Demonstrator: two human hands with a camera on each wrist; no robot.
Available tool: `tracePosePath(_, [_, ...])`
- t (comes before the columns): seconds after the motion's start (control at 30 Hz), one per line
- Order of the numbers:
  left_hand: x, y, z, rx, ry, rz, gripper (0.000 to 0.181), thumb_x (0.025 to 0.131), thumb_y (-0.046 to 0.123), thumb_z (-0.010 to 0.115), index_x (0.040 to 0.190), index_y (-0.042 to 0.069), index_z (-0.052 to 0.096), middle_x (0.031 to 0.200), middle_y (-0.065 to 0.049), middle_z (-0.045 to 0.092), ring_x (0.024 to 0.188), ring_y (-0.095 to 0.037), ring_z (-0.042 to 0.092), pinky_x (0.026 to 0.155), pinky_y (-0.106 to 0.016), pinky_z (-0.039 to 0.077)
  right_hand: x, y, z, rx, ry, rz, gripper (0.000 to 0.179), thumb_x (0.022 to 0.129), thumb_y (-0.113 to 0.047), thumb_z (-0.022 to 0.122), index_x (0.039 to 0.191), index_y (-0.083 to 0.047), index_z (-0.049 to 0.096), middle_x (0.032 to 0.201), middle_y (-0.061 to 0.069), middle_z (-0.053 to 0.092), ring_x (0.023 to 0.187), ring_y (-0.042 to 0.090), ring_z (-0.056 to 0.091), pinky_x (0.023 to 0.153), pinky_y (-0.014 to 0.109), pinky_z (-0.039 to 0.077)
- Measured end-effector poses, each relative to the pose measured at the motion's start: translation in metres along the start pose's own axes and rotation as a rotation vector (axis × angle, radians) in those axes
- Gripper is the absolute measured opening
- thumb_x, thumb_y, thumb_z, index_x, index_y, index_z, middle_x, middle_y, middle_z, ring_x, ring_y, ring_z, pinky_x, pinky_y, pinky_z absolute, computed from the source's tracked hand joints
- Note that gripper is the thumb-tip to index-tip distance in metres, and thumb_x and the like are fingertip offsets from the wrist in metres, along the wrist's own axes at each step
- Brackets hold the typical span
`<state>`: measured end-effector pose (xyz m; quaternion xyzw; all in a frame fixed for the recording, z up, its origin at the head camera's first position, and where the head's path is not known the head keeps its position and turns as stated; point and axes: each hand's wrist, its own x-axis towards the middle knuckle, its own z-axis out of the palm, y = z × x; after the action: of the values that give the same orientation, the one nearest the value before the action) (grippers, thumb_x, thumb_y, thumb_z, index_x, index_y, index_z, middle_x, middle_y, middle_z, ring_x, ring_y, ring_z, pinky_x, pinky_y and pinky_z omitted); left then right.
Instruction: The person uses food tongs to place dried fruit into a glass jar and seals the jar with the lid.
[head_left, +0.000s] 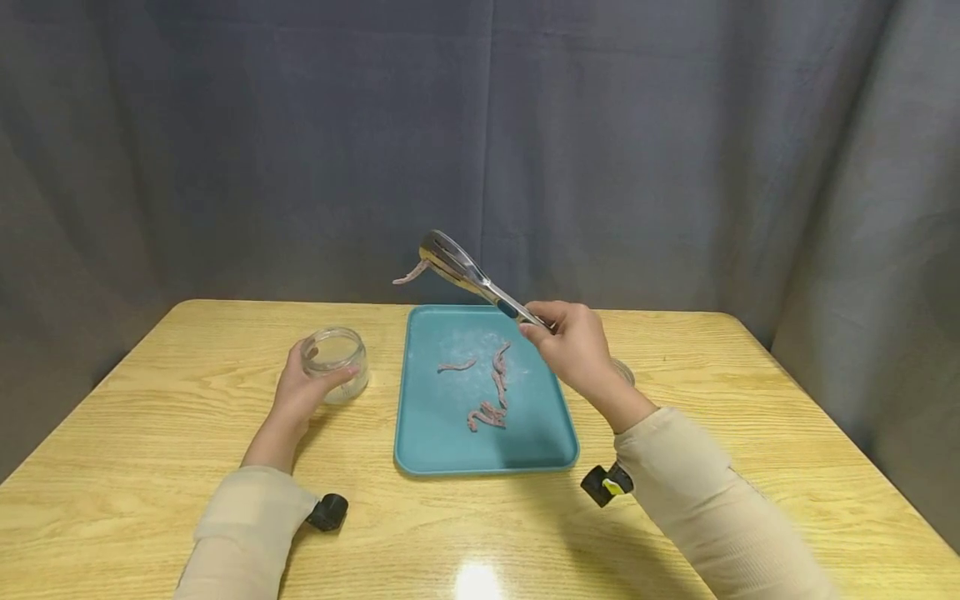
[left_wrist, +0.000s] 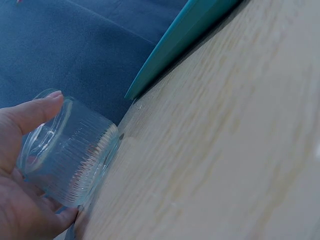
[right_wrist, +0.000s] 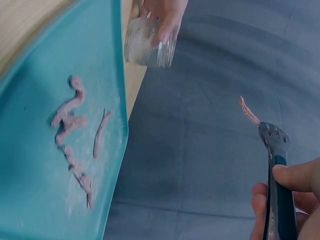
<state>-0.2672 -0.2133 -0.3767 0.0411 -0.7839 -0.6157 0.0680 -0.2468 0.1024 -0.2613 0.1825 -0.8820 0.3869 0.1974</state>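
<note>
In the head view my right hand [head_left: 573,346] grips metal tongs [head_left: 483,283] above the tray's far edge. A thin pinkish strip [head_left: 412,272] hangs from the tongs' tip; the right wrist view shows the same strip [right_wrist: 248,111] clear of everything else. My left hand [head_left: 303,387] holds a glass jar [head_left: 348,379] on the table, left of the tray. Its thumb and fingers curl round the ribbed jar [left_wrist: 75,145] in the left wrist view. On the teal tray [head_left: 427,446] lie several more pinkish strips [head_left: 489,416], some bunched together.
A round clear object [head_left: 624,372], perhaps a lid, lies right of the tray, mostly hidden by my right wrist. The wooden table [head_left: 375,533] ends at a grey curtain [head_left: 637,167] behind. Dark cameras [head_left: 327,512] stick out from both sleeves.
</note>
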Motion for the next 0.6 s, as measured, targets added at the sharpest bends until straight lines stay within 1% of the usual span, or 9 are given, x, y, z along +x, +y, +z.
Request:
tracePosePath(0.13, [0.0,0.0,0.0,-0.005,0.001,0.007,0.096,0.072,0.033,0.069,0.139,0.013,0.003,0.141,-0.014,0.009,0.124,-0.039,0.01,0.093,-0.058,0.014,0.001,-0.004,0.011,-0.001,-0.014,0.003,0.021,0.079,-0.007,0.061,0.1,-0.001,0.064,0.076,0.009,0.061,0.041,0.012,0.032,0.038,0.025,0.027])
tracePosePath(0.23, [0.001,0.0,0.0,-0.008,0.001,0.016,0.095,0.073,0.031,0.069,0.139,0.012,0.004,0.141,-0.015,0.009,0.124,-0.039,0.011,0.093,-0.057,0.015,0.001,-0.007,0.02,-0.002,-0.037,0.02,0.023,0.08,-0.009,0.061,0.102,-0.003,0.064,0.077,0.008,0.061,0.04,0.011,0.03,0.037,0.024,0.026])
tracePosePath(0.47, [0.003,-0.002,0.0,-0.016,0.005,0.022,0.094,0.073,0.028,0.069,0.139,0.011,0.005,0.14,-0.016,0.01,0.124,-0.038,0.011,0.094,-0.055,0.015,-0.001,-0.013,0.044,-0.018,-0.084,0.054,0.018,0.08,-0.011,0.061,0.098,-0.01,0.066,0.064,0.0,0.056,0.04,0.01,0.035,0.037,0.023,0.027])
tracePosePath(0.6, [0.004,-0.002,0.0,-0.014,0.003,0.021,0.094,0.073,0.029,0.07,0.139,0.012,0.004,0.14,-0.015,0.01,0.124,-0.038,0.011,0.094,-0.056,0.014,-0.003,-0.017,0.055,-0.022,-0.103,0.066,0.019,0.08,-0.013,0.062,0.099,-0.011,0.066,0.068,-0.002,0.059,0.04,0.01,0.031,0.038,0.023,0.026])
